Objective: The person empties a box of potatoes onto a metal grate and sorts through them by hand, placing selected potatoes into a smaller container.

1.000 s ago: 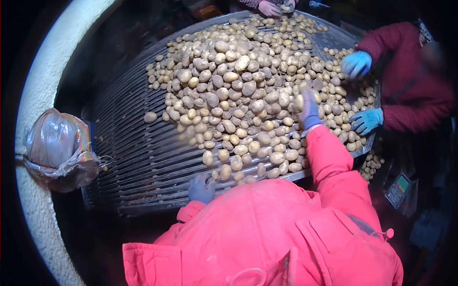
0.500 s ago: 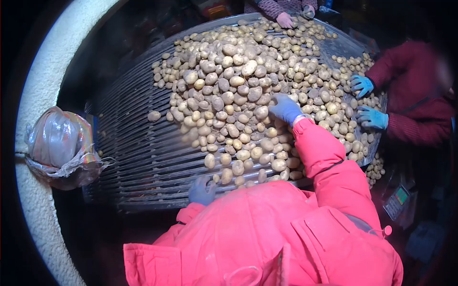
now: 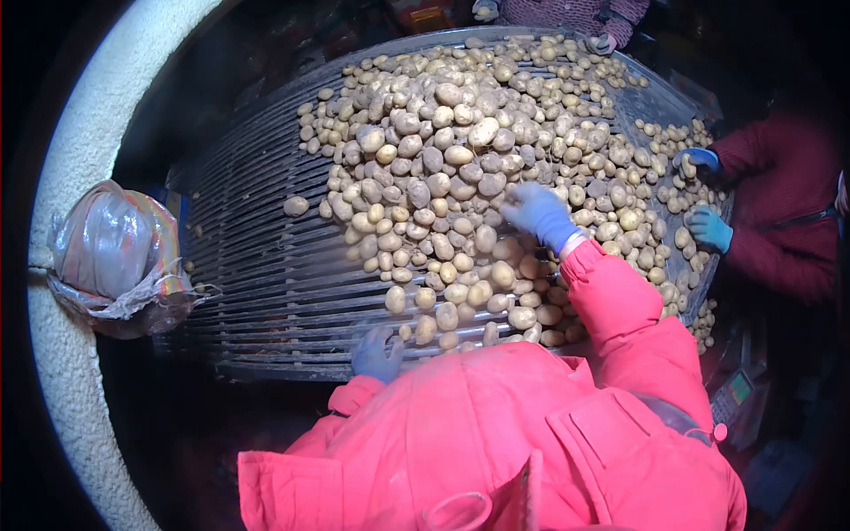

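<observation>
A big pile of potatoes [image 3: 434, 159] covers the middle and right of a slatted metal table [image 3: 252, 257]. My right hand [image 3: 542, 215], in a blue glove, reaches over the right part of the pile with its fingers bent toward the potatoes; whether it holds one cannot be made out. My left hand [image 3: 378, 354], gloved in blue too, rests at the near edge of the slats, its fingers apart and no potato in it. Several loose potatoes lie just right of it.
A co-worker in a dark red sleeve [image 3: 770, 221] handles potatoes at the right edge with blue gloves. Another person [image 3: 567, 13] stands at the far edge. A plastic-wrapped bundle [image 3: 115, 257] hangs at the left by a pale curved frame [image 3: 75, 177]. A keypad device [image 3: 731, 396] is at lower right.
The view has shifted slightly. My right hand is still over the pile, its fingers now bent differently. The far person's hands have moved apart, and the right co-worker's upper hand has shifted among potatoes.
</observation>
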A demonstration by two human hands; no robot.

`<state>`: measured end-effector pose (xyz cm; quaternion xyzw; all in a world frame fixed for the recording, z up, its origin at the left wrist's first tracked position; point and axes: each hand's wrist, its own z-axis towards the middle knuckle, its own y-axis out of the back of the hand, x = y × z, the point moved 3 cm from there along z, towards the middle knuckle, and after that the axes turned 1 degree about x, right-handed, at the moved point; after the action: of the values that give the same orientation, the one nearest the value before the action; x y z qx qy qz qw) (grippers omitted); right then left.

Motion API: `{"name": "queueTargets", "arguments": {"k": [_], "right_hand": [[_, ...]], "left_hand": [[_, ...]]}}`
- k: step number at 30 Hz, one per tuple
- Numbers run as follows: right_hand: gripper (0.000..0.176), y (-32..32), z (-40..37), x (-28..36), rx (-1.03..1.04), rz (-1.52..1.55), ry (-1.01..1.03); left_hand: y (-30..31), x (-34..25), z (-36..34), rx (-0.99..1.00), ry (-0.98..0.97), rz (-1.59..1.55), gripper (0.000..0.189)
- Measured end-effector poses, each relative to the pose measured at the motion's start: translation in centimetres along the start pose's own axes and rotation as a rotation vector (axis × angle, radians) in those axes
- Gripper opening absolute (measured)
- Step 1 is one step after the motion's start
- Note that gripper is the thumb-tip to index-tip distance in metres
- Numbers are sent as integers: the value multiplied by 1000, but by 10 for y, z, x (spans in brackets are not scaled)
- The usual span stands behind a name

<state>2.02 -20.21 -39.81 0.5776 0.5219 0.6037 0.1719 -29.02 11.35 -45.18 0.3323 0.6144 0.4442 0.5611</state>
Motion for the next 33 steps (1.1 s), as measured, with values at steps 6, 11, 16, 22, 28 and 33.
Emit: {"name": "queueTargets", "arguments": {"k": [6, 11, 16, 22, 28, 33], "right_hand": [[60, -5, 17, 21, -274, -133, 13], [49, 11, 34, 23, -108, -133, -39], [52, 13, 30, 7, 64, 4, -6], [55, -11, -3, -30, 25, 326, 94], [55, -20, -63, -7, 256, 5, 188], [54, -12, -81, 5, 339, 63, 136]], "left_hand": [[3, -4, 1, -2, 2, 20, 28], [3, -4, -1, 20, 15, 25, 29], [1, 0, -1, 40, 25, -5, 33], [2, -3, 0, -2, -11, 19, 32], [5, -8, 0, -8, 1, 6, 30], [6, -8, -1, -11, -3, 9, 30]]}}
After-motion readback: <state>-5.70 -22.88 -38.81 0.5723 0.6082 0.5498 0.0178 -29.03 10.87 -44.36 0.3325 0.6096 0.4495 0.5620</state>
